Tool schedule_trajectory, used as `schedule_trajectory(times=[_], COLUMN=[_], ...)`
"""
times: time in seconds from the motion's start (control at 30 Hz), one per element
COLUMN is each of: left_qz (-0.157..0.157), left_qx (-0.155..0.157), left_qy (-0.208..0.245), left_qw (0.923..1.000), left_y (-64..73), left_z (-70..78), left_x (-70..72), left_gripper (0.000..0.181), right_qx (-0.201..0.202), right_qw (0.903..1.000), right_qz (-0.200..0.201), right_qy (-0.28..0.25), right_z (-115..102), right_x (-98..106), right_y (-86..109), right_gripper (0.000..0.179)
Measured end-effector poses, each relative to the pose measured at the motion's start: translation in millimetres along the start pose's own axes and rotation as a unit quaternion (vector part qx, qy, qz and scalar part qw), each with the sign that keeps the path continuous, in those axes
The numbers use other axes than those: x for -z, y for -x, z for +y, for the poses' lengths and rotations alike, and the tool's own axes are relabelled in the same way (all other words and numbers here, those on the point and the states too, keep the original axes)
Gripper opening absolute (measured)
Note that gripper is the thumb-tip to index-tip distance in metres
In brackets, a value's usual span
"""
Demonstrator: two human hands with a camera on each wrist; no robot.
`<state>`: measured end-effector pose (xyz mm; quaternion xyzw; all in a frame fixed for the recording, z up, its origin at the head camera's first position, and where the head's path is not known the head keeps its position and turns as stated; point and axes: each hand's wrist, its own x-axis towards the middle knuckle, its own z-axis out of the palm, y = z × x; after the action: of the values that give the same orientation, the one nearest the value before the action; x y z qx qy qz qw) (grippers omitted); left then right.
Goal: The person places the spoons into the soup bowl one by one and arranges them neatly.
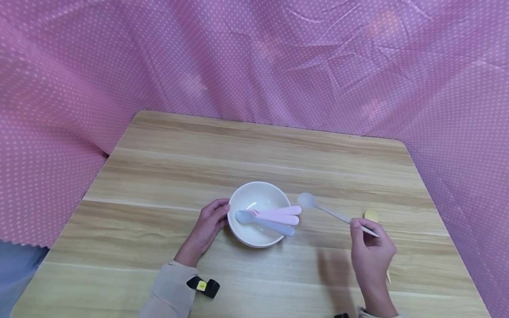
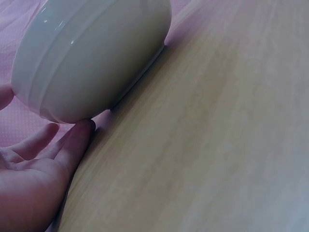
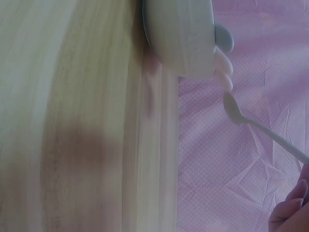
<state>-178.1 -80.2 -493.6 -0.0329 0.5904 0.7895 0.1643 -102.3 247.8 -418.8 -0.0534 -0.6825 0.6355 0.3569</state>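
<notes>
A white bowl [image 1: 258, 194] stands on the table, its outer wall large in the left wrist view. My left hand [image 1: 208, 225] holds its left side, thumb at the rim and fingertips against the lower wall [image 2: 96, 63]. Two pink spoons [image 1: 280, 218] and a blue-grey spoon [image 1: 274, 226] lean in the bowl, their handles sticking out over the right rim. My right hand [image 1: 374, 251] pinches a long-handled pale grey spoon [image 1: 336, 215] near the handle's end. That spoon's head, held in the air, points at the bowl and stays just right of the handles.
A yellow spoon [image 1: 371, 215] lies on the wooden table [image 1: 254, 150] beneath my right hand, which hides most of it. Pink dotted cloth [image 1: 254, 66] hangs behind the table and along both sides.
</notes>
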Motion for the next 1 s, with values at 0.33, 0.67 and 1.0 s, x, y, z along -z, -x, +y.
schedule_trajectory(times=[0.33, 0.67, 1.0], left_qz=[0.006, 0.004, 0.002], left_qx=[0.005, 0.0, -0.003], left_qy=[0.0, 0.001, 0.004], left_qw=[1.0, 1.0, 1.0], left_y=[-0.3, -0.6, 0.0], left_z=[-0.7, -1.2, -0.7], left_x=[0.2, 0.6, 0.2], left_gripper=[0.043, 0.043, 0.044], right_qx=[0.002, -0.006, 0.005], right_qw=[0.9996, 0.9994, 0.9977], right_qz=[-0.021, -0.034, -0.066], right_qy=[-0.017, 0.004, -0.016], right_z=[0.1, 2.2, 5.2], right_x=[-8.3, -13.4, -25.3], right_y=[2.3, 4.7, 10.8], right_gripper=[0.004, 0.005, 0.004])
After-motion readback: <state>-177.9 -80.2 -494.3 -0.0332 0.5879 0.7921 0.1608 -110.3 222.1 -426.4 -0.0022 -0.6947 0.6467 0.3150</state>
